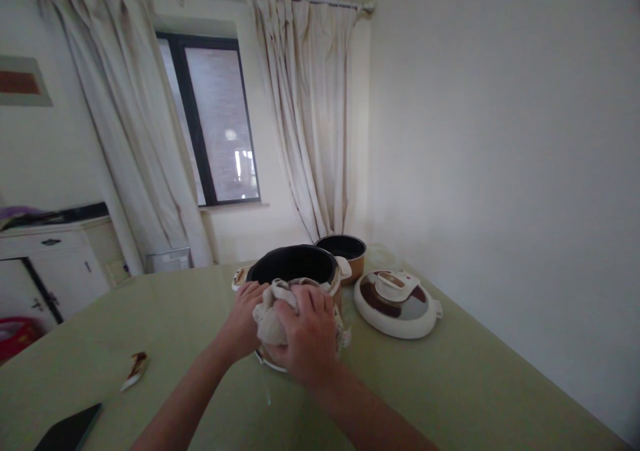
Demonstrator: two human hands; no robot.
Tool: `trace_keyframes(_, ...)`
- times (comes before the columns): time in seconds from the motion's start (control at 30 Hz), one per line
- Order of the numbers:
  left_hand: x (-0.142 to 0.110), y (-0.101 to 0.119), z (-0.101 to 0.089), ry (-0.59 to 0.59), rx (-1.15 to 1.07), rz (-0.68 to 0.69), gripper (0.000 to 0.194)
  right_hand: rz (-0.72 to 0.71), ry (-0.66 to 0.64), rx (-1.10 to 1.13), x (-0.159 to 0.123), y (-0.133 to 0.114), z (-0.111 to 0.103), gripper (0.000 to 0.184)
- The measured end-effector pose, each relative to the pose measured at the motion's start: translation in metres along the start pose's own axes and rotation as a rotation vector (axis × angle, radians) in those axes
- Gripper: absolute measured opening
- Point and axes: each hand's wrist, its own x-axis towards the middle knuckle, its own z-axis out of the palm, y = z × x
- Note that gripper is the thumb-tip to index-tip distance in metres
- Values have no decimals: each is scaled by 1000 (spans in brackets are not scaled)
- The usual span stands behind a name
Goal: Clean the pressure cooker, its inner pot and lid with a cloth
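Note:
An electric pressure cooker base (341,284), white and brown with a dark open interior, stands on the table in front of me. My right hand (313,334) is closed around a crumpled pale cloth (271,324), pressing it against the near rim and side of the cooker. To the left of the cloth, my left hand (246,321) grips the cooker's rim, its fingers curled over the edge. The cooker's front is largely hidden behind both hands and the cloth. Its round white lid (423,321), with a brown and glossy top and a handle, lies to the right.
Behind the cooker sits an inner pot (356,268), dark inside and golden-brown outside. A stained white scrap (134,373) and a dark flat device (70,429) lie on the left of the green table (190,311). The wall (500,171) borders the table's right edge.

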Motion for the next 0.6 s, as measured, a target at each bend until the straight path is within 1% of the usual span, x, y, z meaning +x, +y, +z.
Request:
trace_keyframes(0.07, -3, -6, 3, 36, -7, 21, 33, -105, -17, -2, 0, -8, 4, 50)
trace_keyframes(0.13, -3, -7, 2, 34, -10, 10, 34, -182, -45, 7, -6, -1, 3, 57)
trace_keyframes(0.17, -2, -5, 1, 12, -11, -2, 31, -215, -50, 6, -10, 6, 1, 57)
trace_keyframes(0.2, 0, -1, -2, -17, -13, -13, 26, -246, -41, -2, -16, 16, -2, 53)
trace_keyframes(0.3, 6, 10, -11, -73, -16, -49, 11, -340, -6, -22, -35, 49, -10, 35)
trace_keyframes(0.37, 8, 14, -14, -65, -16, -64, 12, -347, -14, 19, -46, 73, -14, 30)
trace_keyframes(0.4, 9, 15, -15, -53, -13, -68, 17, -294, -12, 59, -50, 84, -13, 28)
trace_keyframes(0.43, 9, 16, -14, -43, -10, -67, 22, -191, 11, 105, -55, 95, -10, 32)
trace_keyframes(0.47, 9, 15, -14, -35, -8, -63, 27, -47, 58, 152, -59, 104, -5, 40)
trace_keyframes(0.53, 9, 14, -12, -23, -3, -49, 33, 272, 190, 257, -69, 118, 12, 56)
trace_keyframes(0.57, 8, 13, -12, -18, -4, -44, 34, 412, 249, 317, -75, 123, 22, 59)
trace_keyframes(0.6, 8, 13, -11, -12, -5, -43, 35, 531, 284, 385, -80, 128, 32, 59)
